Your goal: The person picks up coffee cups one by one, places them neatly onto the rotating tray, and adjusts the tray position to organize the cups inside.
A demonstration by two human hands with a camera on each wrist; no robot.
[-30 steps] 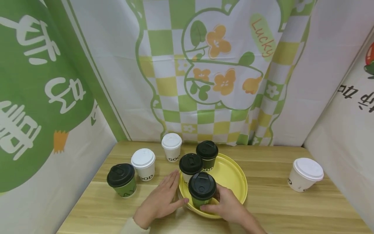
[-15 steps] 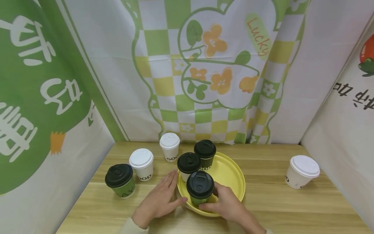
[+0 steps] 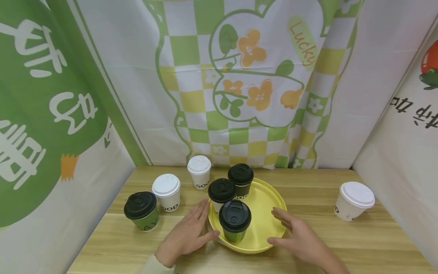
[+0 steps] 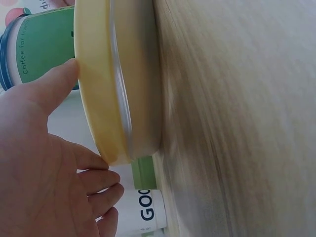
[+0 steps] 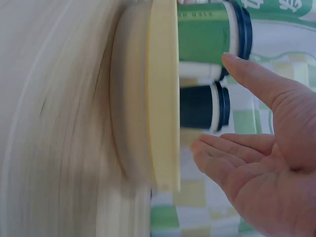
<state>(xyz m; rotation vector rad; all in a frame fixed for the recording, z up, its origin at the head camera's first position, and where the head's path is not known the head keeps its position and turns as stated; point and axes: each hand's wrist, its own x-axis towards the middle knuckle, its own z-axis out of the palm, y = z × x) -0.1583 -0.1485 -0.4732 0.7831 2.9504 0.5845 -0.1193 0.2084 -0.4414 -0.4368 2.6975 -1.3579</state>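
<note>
A round yellow tray [image 3: 265, 219] stands on the wooden table with three black-lidded paper cups on its left half. Nearest is a green cup [image 3: 234, 222]; behind it come a white cup [image 3: 221, 192] and a dark cup [image 3: 241, 179]. My left hand [image 3: 188, 236] rests at the tray's left rim, and its fingertips and thumb touch the edge in the left wrist view. Over the tray's right edge, my right hand [image 3: 302, 239] holds nothing, with thumb and fingers spread apart. In the right wrist view its fingers [image 5: 232, 153] are apart from the cups.
Left of the tray stand a green cup with a black lid [image 3: 142, 211] and two white-lidded cups, one nearer [image 3: 166, 193] and one farther back [image 3: 199, 173]. Another white cup [image 3: 354, 201] stands far right. Patterned curtains [image 3: 239, 95] enclose the table's back and sides.
My right hand has let go of the green cup on the tray and moved right to the tray's edge. My left hand has stayed at the left rim.
</note>
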